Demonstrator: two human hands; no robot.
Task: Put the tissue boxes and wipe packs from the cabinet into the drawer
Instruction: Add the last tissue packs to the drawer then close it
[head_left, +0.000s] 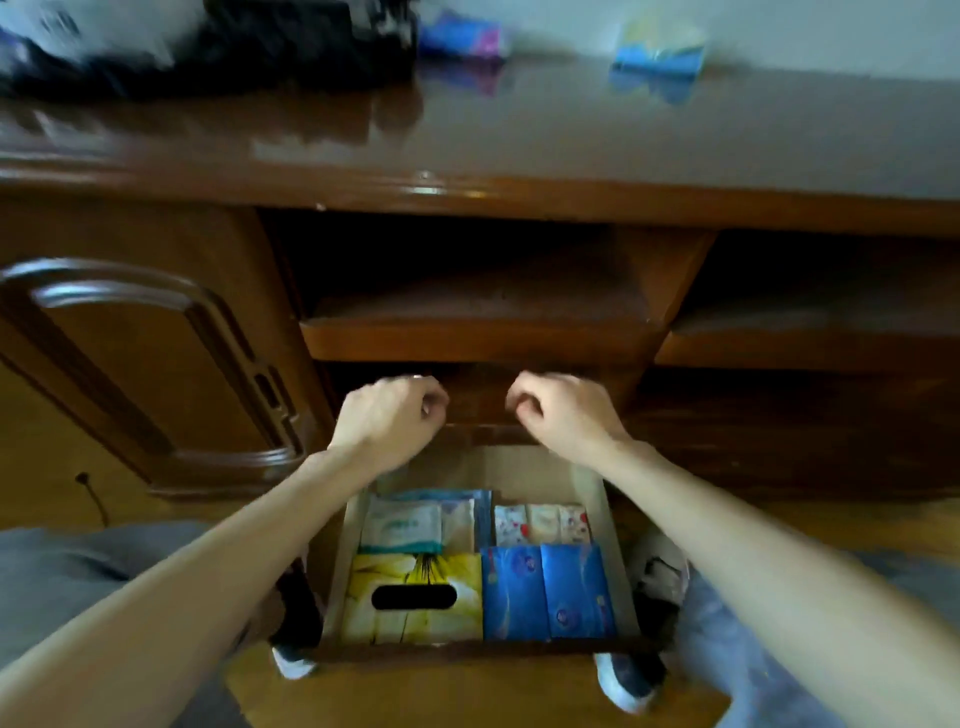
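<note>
both hands, left hand (387, 415) and right hand (563, 410), hover mid-frame, each grip curled and empty. the drawer (618, 551) at bottom centre holds the yellow tissue box (410, 571) and blue wipe packs (545, 592). two soft, light packs (660, 49) sit top right on the tabletop (519, 135); pinch their edges.

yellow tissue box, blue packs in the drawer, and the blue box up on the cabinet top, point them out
yellow tissue box (415, 571): head view, on its top face above the dark slot
blue packs (545, 592): head view, where the two packs meet
blue box (657, 60): head view, on its blurred front face
</note>
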